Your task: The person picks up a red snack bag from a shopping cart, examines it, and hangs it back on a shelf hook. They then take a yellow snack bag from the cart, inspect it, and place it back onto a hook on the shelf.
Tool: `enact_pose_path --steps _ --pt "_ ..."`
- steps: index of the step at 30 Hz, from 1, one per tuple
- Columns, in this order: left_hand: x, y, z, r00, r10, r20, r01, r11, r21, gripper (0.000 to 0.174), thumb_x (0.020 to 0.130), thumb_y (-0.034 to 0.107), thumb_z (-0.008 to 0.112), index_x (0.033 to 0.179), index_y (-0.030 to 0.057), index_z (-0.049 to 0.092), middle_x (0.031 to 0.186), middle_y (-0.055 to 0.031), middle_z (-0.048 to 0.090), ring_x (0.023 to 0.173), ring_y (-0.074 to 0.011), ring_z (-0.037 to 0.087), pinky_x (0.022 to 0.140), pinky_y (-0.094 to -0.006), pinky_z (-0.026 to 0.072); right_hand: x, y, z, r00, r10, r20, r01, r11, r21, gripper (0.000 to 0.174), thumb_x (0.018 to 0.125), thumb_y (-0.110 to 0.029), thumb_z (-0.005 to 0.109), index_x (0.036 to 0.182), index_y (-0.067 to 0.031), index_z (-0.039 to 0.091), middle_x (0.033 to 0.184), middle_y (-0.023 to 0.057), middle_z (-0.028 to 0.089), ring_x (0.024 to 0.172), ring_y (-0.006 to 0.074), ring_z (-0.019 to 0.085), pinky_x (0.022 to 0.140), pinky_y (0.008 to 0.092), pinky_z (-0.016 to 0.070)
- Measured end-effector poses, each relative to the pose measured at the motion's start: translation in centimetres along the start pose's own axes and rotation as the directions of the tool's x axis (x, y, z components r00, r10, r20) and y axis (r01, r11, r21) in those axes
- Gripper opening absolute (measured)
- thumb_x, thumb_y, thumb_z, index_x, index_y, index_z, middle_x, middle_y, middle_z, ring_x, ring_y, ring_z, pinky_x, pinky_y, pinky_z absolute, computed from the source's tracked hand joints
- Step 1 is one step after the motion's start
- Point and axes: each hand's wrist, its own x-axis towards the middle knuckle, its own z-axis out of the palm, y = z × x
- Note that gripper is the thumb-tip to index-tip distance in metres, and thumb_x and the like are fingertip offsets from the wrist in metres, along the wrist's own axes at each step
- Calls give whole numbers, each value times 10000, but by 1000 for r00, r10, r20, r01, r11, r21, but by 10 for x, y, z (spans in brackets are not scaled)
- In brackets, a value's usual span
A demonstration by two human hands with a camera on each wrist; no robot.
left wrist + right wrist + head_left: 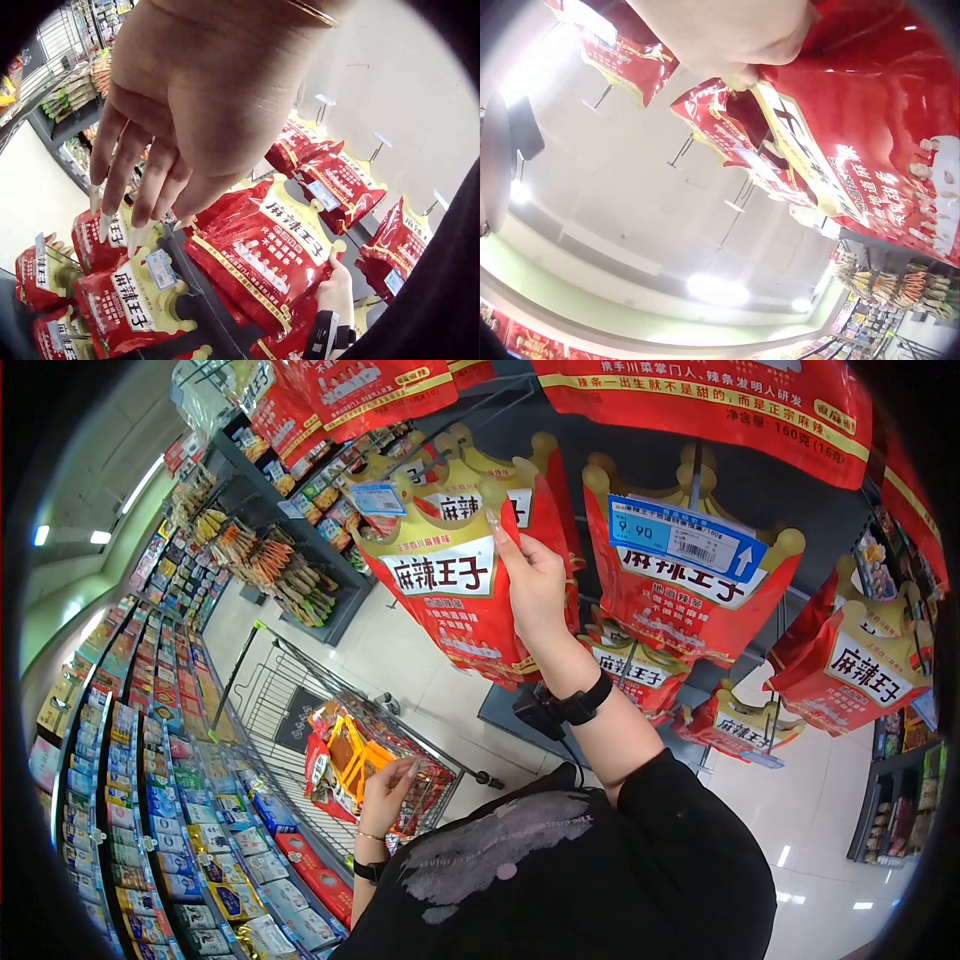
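Observation:
My right hand (538, 585) pinches the upper right corner of a red snack bag (445, 605) with a gold crown-shaped top and a white label. More bags of the same kind hang right behind it. In the right wrist view the bag (885, 127) fills much of the right side, below the hand (735, 34). My left hand (388, 795) is low over the shopping cart, holding nothing. Its fingers (157, 169) reach out fairly straight in the left wrist view, where the gripped bag (259, 259) appears beyond it.
A wire shopping cart (262, 695) holds a red package and an orange-handled item (355, 755). Similar bags hang on hooks to the right, one behind a blue price tag (688, 538). Larger red bags (710, 410) hang overhead. Shelves of packaged goods (170, 810) line the left.

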Motion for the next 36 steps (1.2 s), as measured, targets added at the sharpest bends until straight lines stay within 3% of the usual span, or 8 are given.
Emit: enact_pose_path --steps 11,21,31,34,36 --pt "-1 14 6 999 -36 -21 36 999 33 243 908 112 547 1090 -45 584 943 -68 658 873 -107 611 780 -227 469 0 -9 16 996 29 82 -45 980 194 280 902 -212 579 890 60 645 767 48 665 663 48 553 605 213 436" --pt "-6 10 5 999 -31 -40 32 999 29 232 908 118 551 1075 -37 598 932 -59 655 870 -103 604 777 -226 464 0 -18 15 992 121 36 -126 948 292 284 901 -217 586 917 62 642 805 66 659 670 63 569 611 206 452" --pt "-2 17 9 998 -62 -26 62 998 -22 236 907 118 553 1081 -35 594 929 -58 654 865 -100 602 769 -223 462 11 -2 11 996 89 7 -88 967 240 296 903 -228 581 915 61 644 789 59 661 667 58 560 615 221 446" --pt "1 14 10 999 -45 -28 45 999 -7 236 907 119 553 1081 -35 592 934 -58 653 870 -99 600 774 -225 461 15 0 7 996 83 35 -88 977 193 251 905 -183 576 953 61 610 865 98 660 726 98 615 671 225 479" --pt "2 16 10 999 -32 -32 32 999 9 235 907 119 553 1080 -35 592 936 -57 653 873 -99 599 777 -226 460 16 2 7 998 64 -29 -60 992 112 305 902 -233 578 884 64 645 752 61 662 654 59 550 603 226 434"
